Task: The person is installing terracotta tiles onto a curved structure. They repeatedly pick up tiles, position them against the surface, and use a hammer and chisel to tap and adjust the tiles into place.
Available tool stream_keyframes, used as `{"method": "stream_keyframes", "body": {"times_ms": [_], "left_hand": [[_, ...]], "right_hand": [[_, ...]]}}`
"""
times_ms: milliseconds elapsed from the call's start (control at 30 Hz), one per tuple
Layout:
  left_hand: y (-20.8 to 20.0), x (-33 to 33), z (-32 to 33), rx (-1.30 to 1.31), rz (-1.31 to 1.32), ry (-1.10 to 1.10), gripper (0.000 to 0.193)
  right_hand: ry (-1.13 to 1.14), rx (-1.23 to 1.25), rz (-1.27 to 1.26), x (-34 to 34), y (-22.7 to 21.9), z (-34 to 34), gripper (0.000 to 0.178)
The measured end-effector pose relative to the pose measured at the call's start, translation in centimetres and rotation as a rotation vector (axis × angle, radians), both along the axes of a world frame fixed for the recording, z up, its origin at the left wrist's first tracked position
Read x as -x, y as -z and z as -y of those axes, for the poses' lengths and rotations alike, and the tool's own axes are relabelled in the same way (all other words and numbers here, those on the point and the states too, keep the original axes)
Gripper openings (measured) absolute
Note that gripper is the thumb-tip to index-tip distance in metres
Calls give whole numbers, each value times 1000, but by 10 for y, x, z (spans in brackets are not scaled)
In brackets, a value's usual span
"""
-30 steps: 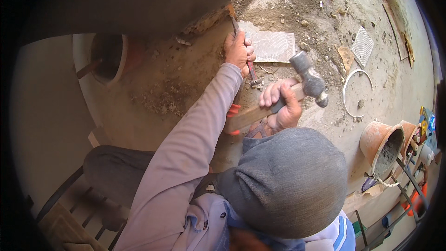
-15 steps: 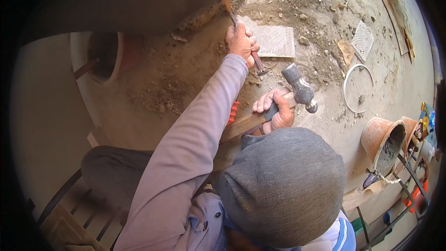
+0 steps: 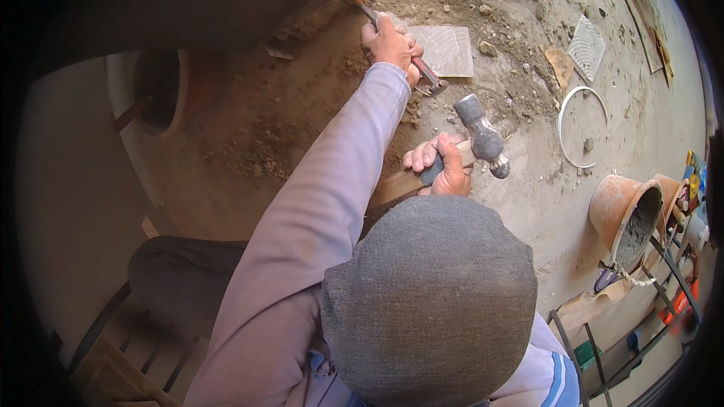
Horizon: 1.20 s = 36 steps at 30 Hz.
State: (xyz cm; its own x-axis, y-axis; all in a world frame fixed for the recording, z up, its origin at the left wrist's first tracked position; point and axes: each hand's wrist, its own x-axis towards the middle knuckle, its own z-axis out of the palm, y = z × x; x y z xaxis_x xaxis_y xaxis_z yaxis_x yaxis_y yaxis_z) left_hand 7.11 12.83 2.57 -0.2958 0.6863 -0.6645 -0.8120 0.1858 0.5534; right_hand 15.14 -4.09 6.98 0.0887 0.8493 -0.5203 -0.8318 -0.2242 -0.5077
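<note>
My left hand (image 3: 391,45) is closed round a chisel (image 3: 427,72) with a red grip. The chisel slants, its tip touching or close to the broken edge of a large dark panel (image 3: 226,0) at the upper left. Its blunt end points down and right, a little short of the hammer. Wrapped round the wooden handle of a ball-peen hammer (image 3: 483,132) is my right hand (image 3: 446,167), gripping near the grey metal head. A rounded grey cloth shape (image 3: 434,294) hides my right forearm.
Dirt and rubble cover the floor beside a ridged square tile (image 3: 443,51) and another tile (image 3: 587,49). A white ring (image 3: 561,128) lies at the right, above a mortar bucket (image 3: 607,200) and black metal bars (image 3: 671,271). A round opening (image 3: 157,90) is at the left.
The view has shifted slightly, moving the floor up in the picture. The chisel's blunt end has swung right, nearer the hammer head. Both hands keep their grips.
</note>
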Motion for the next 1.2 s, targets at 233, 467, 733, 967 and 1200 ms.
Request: {"method": "stream_keyframes", "body": {"times_ms": [233, 467, 733, 967, 1200], "left_hand": [[-5, -1, -4, 21, -7, -1, 19], [-11, -8, -8, 43, -9, -52, 17], [-6, -5, -5, 11, -22, -25, 18], [-3, -2, -5, 14, -11, -6, 19], [-1, 6, -5, 31, 42, -28, 16]], "right_hand": [[-123, 152, 9, 10, -8, -10, 11], [-37, 81, -4, 9, -1, -6, 8], [-97, 100, -21, 7, -6, -15, 3], [-83, 101, -97, -1, 7, -12, 4], [-193, 94, -97, -5, 0, -15, 5]]}}
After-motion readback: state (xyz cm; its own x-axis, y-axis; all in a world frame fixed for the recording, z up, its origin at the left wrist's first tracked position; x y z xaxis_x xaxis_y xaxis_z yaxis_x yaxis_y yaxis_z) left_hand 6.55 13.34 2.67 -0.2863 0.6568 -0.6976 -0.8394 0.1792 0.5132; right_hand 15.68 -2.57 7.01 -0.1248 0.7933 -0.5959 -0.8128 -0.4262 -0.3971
